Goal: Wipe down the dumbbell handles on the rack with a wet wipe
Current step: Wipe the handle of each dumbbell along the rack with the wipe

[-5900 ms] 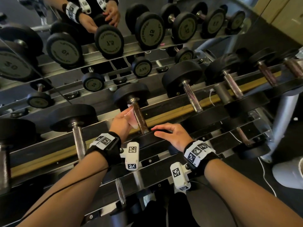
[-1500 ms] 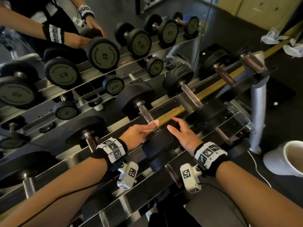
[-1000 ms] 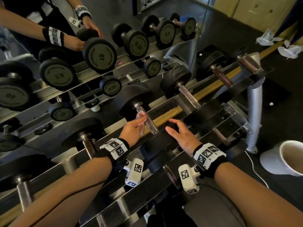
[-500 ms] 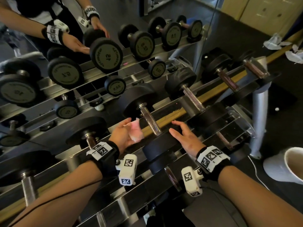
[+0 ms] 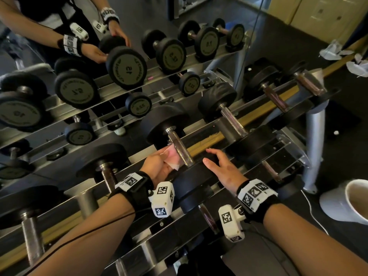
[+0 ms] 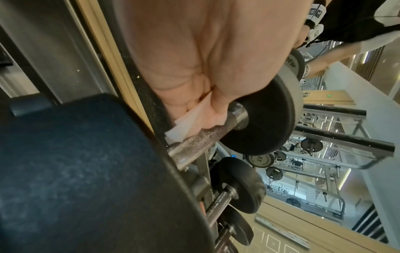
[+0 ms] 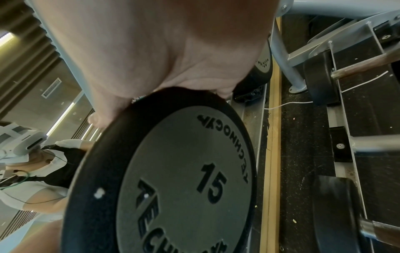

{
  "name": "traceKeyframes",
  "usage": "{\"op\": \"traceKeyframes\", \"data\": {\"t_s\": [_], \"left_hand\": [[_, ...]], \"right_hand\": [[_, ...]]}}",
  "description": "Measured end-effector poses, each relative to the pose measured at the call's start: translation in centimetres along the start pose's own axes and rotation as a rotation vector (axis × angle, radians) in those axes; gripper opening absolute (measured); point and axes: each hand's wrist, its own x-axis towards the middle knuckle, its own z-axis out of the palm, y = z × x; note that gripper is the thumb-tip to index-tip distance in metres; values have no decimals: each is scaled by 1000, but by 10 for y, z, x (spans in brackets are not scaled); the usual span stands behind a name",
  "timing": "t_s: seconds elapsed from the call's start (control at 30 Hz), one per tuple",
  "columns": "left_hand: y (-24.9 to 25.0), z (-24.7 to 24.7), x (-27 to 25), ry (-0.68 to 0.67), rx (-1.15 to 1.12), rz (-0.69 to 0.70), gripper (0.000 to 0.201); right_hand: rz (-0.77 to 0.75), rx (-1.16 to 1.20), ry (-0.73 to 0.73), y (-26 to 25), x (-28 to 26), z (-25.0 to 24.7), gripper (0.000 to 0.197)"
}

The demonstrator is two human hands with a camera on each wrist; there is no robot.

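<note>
Wipe [image 5: 172,157] back against handle [image 5: 180,149]

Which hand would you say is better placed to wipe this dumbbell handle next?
Left. The left hand holds the wet wipe against the handle; the right hand rests flat on the dumbbell head.

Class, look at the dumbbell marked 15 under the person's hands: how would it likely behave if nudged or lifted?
The dumbbell probably feels heavy for its size: solid metal handle, thick heads. Its round heads suggest it could roll, which may be why the right hand rests on one.
</note>
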Motion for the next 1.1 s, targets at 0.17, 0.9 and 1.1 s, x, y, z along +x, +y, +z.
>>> {"op": "traceKeyframes", "data": {"t_s": [0.17, 0.9, 1.1], "left_hand": [[4, -10, -1, 71, -19, 29, 28], [-1, 1, 9, 81, 41, 61, 22], [-14, 16, -5, -6, 147, 8, 35]], "right_hand": [[-6, -15, -3, -3, -2, 0, 52], [-15, -13, 0, -2, -1, 0, 47], [-21, -20, 10, 0, 0, 1, 46]]}}
